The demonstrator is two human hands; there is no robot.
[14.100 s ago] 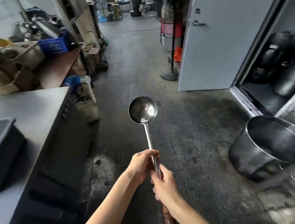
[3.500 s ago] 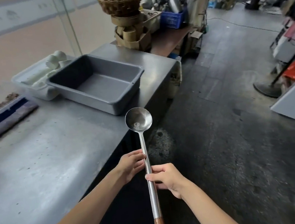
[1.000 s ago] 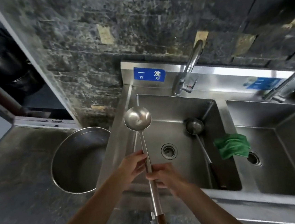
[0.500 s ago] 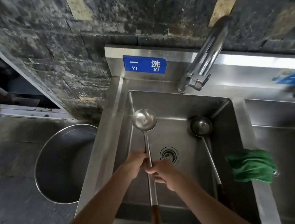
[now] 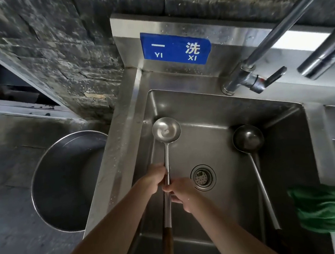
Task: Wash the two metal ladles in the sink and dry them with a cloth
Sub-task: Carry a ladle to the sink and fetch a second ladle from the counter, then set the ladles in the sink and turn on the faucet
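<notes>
Now both hands [image 5: 156,178] [image 5: 180,189] clasp ladle [image 5: 166,130] shaft, bowl beyond the grip, over sink [image 5: 286,157]

Dim, cool light is falling from above, and a bright band is glaring on the steel ledge [image 5: 298,40] behind the tap [image 5: 275,30]. The sink [image 5: 211,110] walls are gleaming softly while its right side is sinking into shadow. Wide-angle distortion is bending the edges, and the tap's near spout is blurring.
</notes>
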